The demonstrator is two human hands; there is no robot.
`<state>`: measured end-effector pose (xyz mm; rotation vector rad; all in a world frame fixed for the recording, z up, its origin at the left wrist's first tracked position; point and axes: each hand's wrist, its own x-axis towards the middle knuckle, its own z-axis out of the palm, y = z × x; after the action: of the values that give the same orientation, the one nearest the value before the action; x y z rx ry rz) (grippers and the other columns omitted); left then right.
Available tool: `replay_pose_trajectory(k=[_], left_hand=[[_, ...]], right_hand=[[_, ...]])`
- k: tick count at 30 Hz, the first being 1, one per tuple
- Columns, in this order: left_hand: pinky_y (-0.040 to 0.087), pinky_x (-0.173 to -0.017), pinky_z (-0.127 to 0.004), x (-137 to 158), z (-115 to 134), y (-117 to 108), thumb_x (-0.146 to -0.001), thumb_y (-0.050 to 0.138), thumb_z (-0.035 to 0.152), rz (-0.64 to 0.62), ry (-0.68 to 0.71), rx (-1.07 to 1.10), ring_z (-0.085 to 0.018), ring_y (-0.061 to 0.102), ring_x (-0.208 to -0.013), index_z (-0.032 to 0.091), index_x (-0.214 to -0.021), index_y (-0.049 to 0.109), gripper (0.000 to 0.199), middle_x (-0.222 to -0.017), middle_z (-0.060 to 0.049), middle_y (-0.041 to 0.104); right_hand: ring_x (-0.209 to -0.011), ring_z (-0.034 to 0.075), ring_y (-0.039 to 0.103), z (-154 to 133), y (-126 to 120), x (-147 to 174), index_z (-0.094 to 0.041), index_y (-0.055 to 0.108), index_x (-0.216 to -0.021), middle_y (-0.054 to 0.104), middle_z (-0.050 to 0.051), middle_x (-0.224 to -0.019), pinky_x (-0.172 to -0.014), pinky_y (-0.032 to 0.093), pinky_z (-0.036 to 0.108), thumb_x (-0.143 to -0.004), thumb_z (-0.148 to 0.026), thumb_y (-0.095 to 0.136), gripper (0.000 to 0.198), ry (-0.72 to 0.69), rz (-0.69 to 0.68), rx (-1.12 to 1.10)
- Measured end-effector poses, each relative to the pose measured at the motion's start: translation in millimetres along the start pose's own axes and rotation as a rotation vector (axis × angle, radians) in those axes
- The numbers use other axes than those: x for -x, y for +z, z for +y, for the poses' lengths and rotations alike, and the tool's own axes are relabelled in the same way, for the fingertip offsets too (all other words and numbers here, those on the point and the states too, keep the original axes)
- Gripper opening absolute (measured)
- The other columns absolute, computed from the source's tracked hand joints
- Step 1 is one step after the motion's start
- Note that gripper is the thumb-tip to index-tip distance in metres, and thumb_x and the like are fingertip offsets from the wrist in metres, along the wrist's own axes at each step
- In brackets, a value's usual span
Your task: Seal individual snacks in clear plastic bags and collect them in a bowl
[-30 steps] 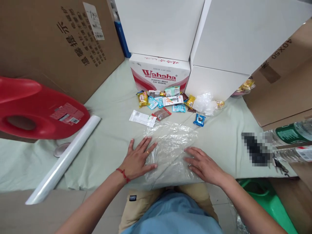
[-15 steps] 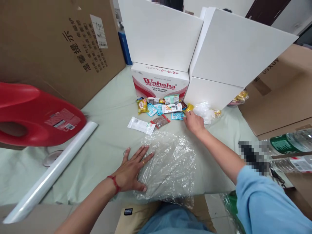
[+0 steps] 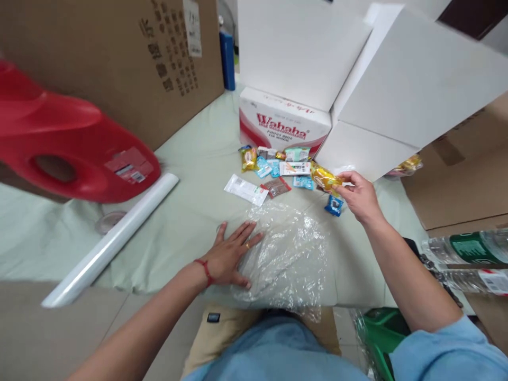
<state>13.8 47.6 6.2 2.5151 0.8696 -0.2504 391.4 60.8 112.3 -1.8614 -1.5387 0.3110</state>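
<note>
My left hand [image 3: 234, 256] lies with its fingers spread on the left edge of a clear plastic bag [image 3: 288, 259], which is flat on the cloth. Between thumb and fingers, my right hand [image 3: 359, 196] grips one end of a yellow snack packet [image 3: 324, 177], held at the right of a loose group of snacks. Just below that packet sits a small blue packet [image 3: 334, 205]. To its left are a white packet with a carrot-like picture [image 3: 294, 168] and a light blue sachet [image 3: 303, 182]. Nearer the bag lie a brown-red packet [image 3: 277, 187] and a long white packet [image 3: 246, 189].
A Wahaba-style red and white carton [image 3: 283, 124] and white boxes [image 3: 377, 84] stand behind the snacks. At left are a red plastic jug [image 3: 95, 143], a white roll [image 3: 115, 241] and a large cardboard box [image 3: 119, 69]. Plastic bottles [image 3: 472, 248] lie at right.
My right hand has picked up the yellow snack packet and drawn it right, and the small blue packet is now exposed. My left hand remains on the bag. The camera view has shifted.
</note>
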Motion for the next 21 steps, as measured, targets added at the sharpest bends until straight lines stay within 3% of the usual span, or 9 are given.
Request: replay_pose_trajectory(k=[3,6,9,12,15,17,21], left_hand=[[-0.009,-0.113,-0.079,-2.1,2.0,1.3,-0.063,0.078,0.072,0.034,0.006,0.013,-0.046,0.004,-0.158,0.031,-0.164,0.017,0.125,-0.172,-0.02,0.006],[-0.012,-0.112,-0.078,-2.2,1.5,2.4,-0.064,0.077,0.071,0.03,-0.006,0.036,-0.045,0.005,-0.158,0.03,-0.164,0.018,0.123,-0.172,-0.019,0.003],[-0.011,-0.114,-0.076,1.6,0.9,3.3,-0.069,0.074,0.07,0.031,-0.005,0.06,-0.044,0.008,-0.158,0.028,-0.164,0.019,0.117,-0.172,-0.02,0.005],[-0.007,-0.119,-0.071,5.9,1.3,6.3,-0.071,0.072,0.071,0.083,0.013,0.092,-0.041,0.01,-0.159,0.028,-0.165,0.016,0.117,-0.173,-0.019,0.007],[-0.005,-0.121,-0.069,8.6,3.9,10.5,-0.071,0.073,0.074,0.134,0.003,0.092,-0.041,0.012,-0.159,0.028,-0.165,0.014,0.12,-0.172,-0.02,0.008],[-0.003,-0.12,-0.07,11.6,6.6,13.1,-0.075,0.071,0.072,0.141,-0.027,0.08,-0.041,0.013,-0.158,0.029,-0.165,0.016,0.114,-0.172,-0.019,0.009],[-0.003,-0.116,-0.077,25.8,10.5,20.1,-0.088,0.062,0.063,0.127,-0.12,0.055,-0.039,0.017,-0.158,0.032,-0.164,0.016,0.094,-0.172,-0.016,0.014]], right_hand=[[-0.084,0.023,0.065,-15.1,9.9,54.8,-0.025,0.069,-0.111,0.071,0.009,-0.117,-0.072,0.053,0.036,-0.089,-0.041,0.061,0.028,-0.177,-0.169,-0.037],[-0.101,0.025,0.068,-16.3,31.5,100.4,-0.029,0.072,-0.109,0.069,0.006,-0.129,-0.079,0.055,0.036,-0.091,-0.025,0.051,0.028,-0.394,-0.41,0.101],[-0.088,0.02,0.07,-7.1,45.7,125.7,-0.031,0.072,-0.111,0.065,0.002,-0.137,-0.072,0.055,0.031,-0.088,-0.015,0.046,0.038,-0.446,-0.631,0.22],[-0.087,0.018,0.07,-6.2,49.2,135.2,-0.029,0.071,-0.112,0.062,0.003,-0.141,-0.074,0.056,0.031,-0.09,-0.016,0.048,0.034,-0.384,-0.58,0.136],[-0.102,0.024,0.07,-15.3,59.1,140.8,-0.03,0.061,-0.136,0.054,0.008,-0.15,-0.082,0.058,0.036,-0.093,-0.029,0.059,0.043,-0.314,-0.509,0.144],[-0.108,0.027,0.069,-18.0,71.3,144.3,-0.032,0.053,-0.147,0.051,0.008,-0.154,-0.085,0.059,0.039,-0.092,-0.033,0.063,0.056,-0.275,-0.554,0.224],[-0.118,0.027,0.066,-3.3,83.9,149.3,-0.031,0.053,-0.147,0.059,0.007,-0.145,-0.094,0.057,0.041,-0.097,-0.029,0.056,0.05,-0.173,-0.494,0.185]])
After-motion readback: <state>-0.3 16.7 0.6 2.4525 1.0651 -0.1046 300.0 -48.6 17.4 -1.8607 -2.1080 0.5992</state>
